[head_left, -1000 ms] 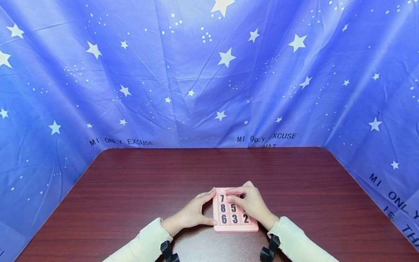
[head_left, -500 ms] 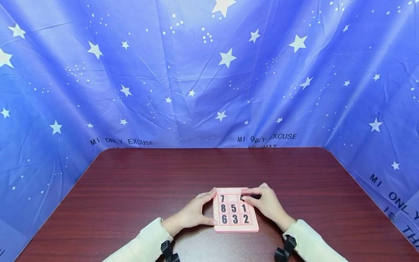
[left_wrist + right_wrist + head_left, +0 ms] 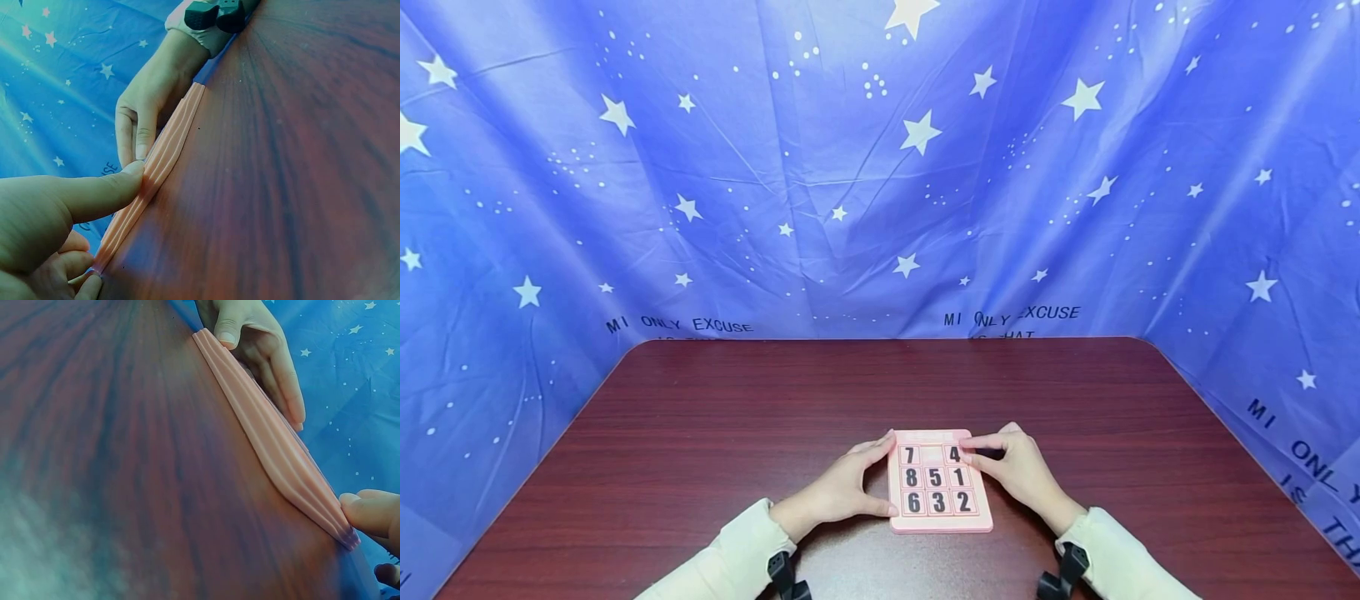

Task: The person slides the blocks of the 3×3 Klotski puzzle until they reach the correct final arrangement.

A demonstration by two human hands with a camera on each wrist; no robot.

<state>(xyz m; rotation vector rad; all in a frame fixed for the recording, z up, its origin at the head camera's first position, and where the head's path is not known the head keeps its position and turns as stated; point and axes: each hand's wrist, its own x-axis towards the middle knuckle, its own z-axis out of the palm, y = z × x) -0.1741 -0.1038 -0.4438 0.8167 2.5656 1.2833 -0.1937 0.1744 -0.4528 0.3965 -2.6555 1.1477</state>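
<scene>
A pink number slide puzzle [image 3: 940, 524] lies on the table, its bare slot in the middle of the far row. My left hand [image 3: 838, 490] grips its left side, the thumb at the near corner and the fingers at the far one. Beside the far right corner, my right hand [image 3: 1024, 473] touches the right edge of the tile marked 4 [image 3: 953, 454] with thumb and forefinger extended. In the right wrist view, the right thumb [image 3: 362, 509] meets the puzzle's ridged side [image 3: 269, 444]. The left wrist view shows the left thumb [image 3: 106, 195] on the rim.
The dark red wooden table [image 3: 737, 417] spreads around the puzzle. Behind it hangs a blue curtain [image 3: 850, 167] with white stars and printed letters. Each sleeve [image 3: 1123, 554] has a black wrist camera [image 3: 1063, 571] at its cuff.
My right hand has moved rightward from the puzzle's middle to its right edge, uncovering the bare slot and the tiles marked 4 and 1. The left hand and the puzzle have stayed still.
</scene>
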